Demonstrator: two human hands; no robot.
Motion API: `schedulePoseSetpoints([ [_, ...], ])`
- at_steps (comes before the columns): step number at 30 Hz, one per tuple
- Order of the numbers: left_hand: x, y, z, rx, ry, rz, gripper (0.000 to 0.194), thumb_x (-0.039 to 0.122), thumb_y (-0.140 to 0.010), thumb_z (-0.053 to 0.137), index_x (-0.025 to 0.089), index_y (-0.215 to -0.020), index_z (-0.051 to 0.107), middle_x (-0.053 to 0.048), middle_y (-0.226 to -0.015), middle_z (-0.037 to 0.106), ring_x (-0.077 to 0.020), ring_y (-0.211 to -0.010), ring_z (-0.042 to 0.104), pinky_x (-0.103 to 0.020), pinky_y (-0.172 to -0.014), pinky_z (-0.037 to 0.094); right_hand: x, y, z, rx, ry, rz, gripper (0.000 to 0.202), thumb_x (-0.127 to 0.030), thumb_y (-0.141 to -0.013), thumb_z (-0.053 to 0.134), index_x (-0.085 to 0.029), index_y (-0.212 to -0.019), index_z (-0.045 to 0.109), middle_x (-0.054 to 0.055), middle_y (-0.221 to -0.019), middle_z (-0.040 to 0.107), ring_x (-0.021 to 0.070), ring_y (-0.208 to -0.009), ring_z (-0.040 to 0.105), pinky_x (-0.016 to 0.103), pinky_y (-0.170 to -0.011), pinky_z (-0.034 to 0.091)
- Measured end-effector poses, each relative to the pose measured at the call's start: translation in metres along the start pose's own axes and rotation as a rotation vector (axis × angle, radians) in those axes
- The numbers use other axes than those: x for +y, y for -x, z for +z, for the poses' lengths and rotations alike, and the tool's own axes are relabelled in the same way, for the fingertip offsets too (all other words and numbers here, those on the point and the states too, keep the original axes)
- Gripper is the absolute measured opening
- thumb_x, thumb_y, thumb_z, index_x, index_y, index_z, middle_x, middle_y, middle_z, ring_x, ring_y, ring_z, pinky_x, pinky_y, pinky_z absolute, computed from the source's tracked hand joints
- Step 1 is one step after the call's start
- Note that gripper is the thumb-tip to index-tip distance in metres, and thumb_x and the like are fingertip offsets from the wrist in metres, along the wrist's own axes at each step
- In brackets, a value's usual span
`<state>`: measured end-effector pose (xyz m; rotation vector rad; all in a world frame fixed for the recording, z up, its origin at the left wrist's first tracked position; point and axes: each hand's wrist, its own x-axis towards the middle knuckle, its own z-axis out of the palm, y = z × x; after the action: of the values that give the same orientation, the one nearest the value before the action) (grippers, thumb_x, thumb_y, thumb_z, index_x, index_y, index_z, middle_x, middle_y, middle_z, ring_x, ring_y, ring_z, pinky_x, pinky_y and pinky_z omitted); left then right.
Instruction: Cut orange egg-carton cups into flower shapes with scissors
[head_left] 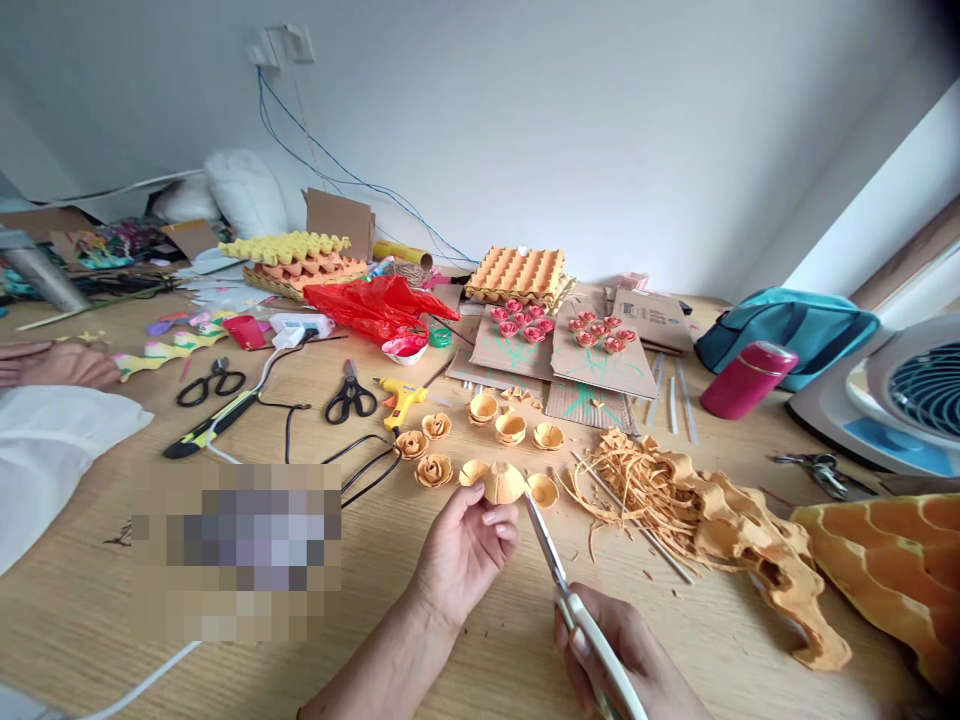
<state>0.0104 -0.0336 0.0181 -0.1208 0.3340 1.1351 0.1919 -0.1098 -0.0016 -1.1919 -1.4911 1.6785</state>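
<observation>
Head view: co-worker's sleeve [60, 455] cut off; worktop [382, 590] part pixelated.
Left grip [466, 548]: pinches orange cup [504, 484].
Right grip [626, 635]: closed round scissors [550, 550], handle partly hidden.

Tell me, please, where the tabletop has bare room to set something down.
Bare wood shows between the right grip and the orange carton strip; a smaller patch lies between the left grip and black cord. Beyond, petal cups, glue gun and shreds crowd it.

Scissors [583, 616] cut off below, fan [862, 385] cropped right, pixelated patch [255, 540] over table [375, 560]
</observation>
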Motion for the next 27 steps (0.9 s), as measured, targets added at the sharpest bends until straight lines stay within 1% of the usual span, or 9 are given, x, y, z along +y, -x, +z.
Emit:
schedulePoseSetpoints([
  [3,0.002,0.000,0.000,-0.005,0.014,-0.006,0.013,0.006,-0.076,0.068,0.014,-0.079,0.059,0.002,-0.072,0.055,-0.0050,-0.055,0.046,-0.017,-0.050,0.046,0.002,0.000,0.000,-0.013,-0.008,-0.003,0.062,-0.082,-0.081,0.049,-0.021,-0.074,0.046,-0.006,-0.055,0.044,0.0086,-0.048,0.036,0.022,-0.048,0.028],
  [6,0.003,0.001,0.001,-0.018,0.028,-0.017,0.012,0.006,-0.077,0.067,0.014,-0.078,0.059,0.002,-0.070,0.053,-0.0053,-0.055,0.047,-0.016,-0.049,0.047,0.002,0.000,0.000,-0.006,0.009,-0.018,0.062,-0.081,-0.083,0.048,-0.020,-0.075,0.048,-0.005,-0.054,0.045,0.0087,-0.048,0.036,0.022,-0.048,0.028],
  [11,0.005,0.002,0.004,-0.020,0.027,0.001,0.009,0.007,-0.078,0.065,0.013,-0.078,0.059,0.002,-0.069,0.052,-0.0051,-0.054,0.048,-0.015,-0.049,0.046,0.000,0.001,0.000,-0.003,0.025,0.028,0.059,-0.079,-0.084,0.049,-0.021,-0.074,0.046,-0.005,-0.055,0.046,0.0092,-0.048,0.038,0.022,-0.048,0.029],
  [15,0.001,0.003,0.006,0.015,-0.016,-0.053,0.009,0.007,-0.079,0.064,0.013,-0.076,0.059,0.002,-0.069,0.053,-0.0036,-0.053,0.047,-0.014,-0.049,0.045,0.001,0.001,0.000,-0.010,0.010,0.002,0.058,-0.078,-0.085,0.049,-0.020,-0.076,0.047,-0.005,-0.056,0.047,0.0095,-0.049,0.040,0.022,-0.049,0.030],
  [17,0.000,0.002,0.005,0.011,-0.042,-0.077,0.010,0.009,-0.079,0.067,0.013,-0.076,0.059,0.002,-0.069,0.053,-0.0031,-0.053,0.046,-0.014,-0.049,0.045,0.003,0.000,0.000,-0.011,-0.009,-0.028,0.059,-0.079,-0.084,0.050,-0.020,-0.077,0.048,-0.005,-0.055,0.046,0.0091,-0.048,0.039,0.022,-0.048,0.031],
  [20,-0.004,0.002,0.002,-0.034,-0.143,-0.072,0.019,0.023,-0.077,0.077,0.013,-0.076,0.061,0.002,-0.070,0.054,-0.0041,-0.056,0.047,-0.015,-0.049,0.044,0.006,-0.001,0.000,0.020,0.004,-0.059,0.059,-0.078,-0.084,0.049,-0.020,-0.076,0.049,-0.005,-0.055,0.046,0.0094,-0.047,0.039,0.022,-0.048,0.032],
  [22,-0.007,0.002,-0.001,-0.057,-0.259,-0.042,0.029,0.032,-0.072,0.084,0.013,-0.078,0.064,0.001,-0.074,0.056,-0.0053,-0.059,0.049,-0.016,-0.049,0.044,0.007,-0.001,0.000,0.050,0.046,-0.063,0.056,-0.075,-0.087,0.048,-0.020,-0.077,0.050,-0.004,-0.056,0.048,0.0104,-0.050,0.042,0.023,-0.050,0.034],
  [24,-0.010,0.003,-0.004,-0.057,-0.380,0.011,0.032,0.031,-0.067,0.088,0.013,-0.081,0.066,0.001,-0.076,0.058,-0.0057,-0.061,0.050,-0.016,-0.050,0.043,0.008,-0.002,0.000,0.066,0.082,-0.058,0.055,-0.073,-0.089,0.048,-0.020,-0.078,0.051,-0.003,-0.057,0.050,0.0111,-0.052,0.043,0.023,-0.051,0.035],
  [27,-0.015,0.004,-0.004,-0.019,-0.520,0.093,0.030,0.027,-0.067,0.088,0.014,-0.081,0.066,0.001,-0.074,0.058,-0.0054,-0.061,0.049,-0.015,-0.049,0.041,0.009,-0.002,0.000,0.073,0.115,-0.059,0.053,-0.071,-0.090,0.048,-0.020,-0.076,0.049,-0.003,-0.059,0.049,0.0111,-0.053,0.042,0.023,-0.050,0.033],
])
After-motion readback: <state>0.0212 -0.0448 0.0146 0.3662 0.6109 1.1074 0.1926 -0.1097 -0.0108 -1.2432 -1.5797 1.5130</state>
